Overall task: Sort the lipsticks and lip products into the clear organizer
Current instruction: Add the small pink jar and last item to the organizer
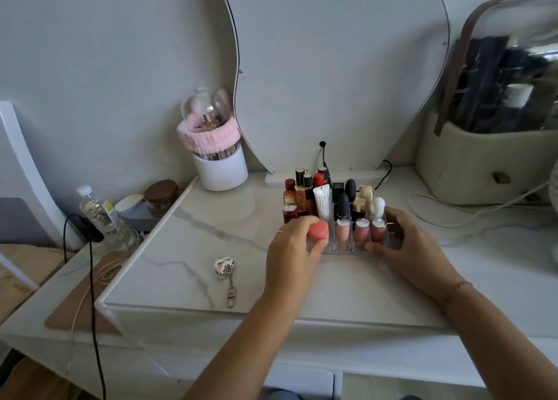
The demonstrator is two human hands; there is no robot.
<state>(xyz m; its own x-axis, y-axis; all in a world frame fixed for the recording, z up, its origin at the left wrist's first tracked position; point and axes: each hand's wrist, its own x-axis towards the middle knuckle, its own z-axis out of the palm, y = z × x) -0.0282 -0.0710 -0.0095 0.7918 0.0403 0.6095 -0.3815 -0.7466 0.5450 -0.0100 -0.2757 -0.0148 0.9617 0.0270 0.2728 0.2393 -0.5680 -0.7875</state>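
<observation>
left grip clamped on a coral-capped lip product at the organizer's front left corner; right grip clasps its right end.

the left grip [294, 248] has thumb and fingers curled round the coral-capped lip product [318, 230], held upright at the front left corner of the clear organizer [351, 247]; whether it sits inside a slot cannot be told. the right grip [404, 242] is clamped on the organizer's right end, thumb at the front wall, fingers round the far side. just right of the coral cap, three pink gloss tubes [361, 232] stand in the front row. behind them stand a white squeeze tube [322, 202], black bullet lipsticks [343, 207] and red lipsticks [290, 212]. the organizer stands on the marble desk [211, 227]. a silver heart keychain [224, 267] lies left of the left grip, apart from it. at the back left stands a white brush holder [222, 173] with a pink band round it.
</observation>
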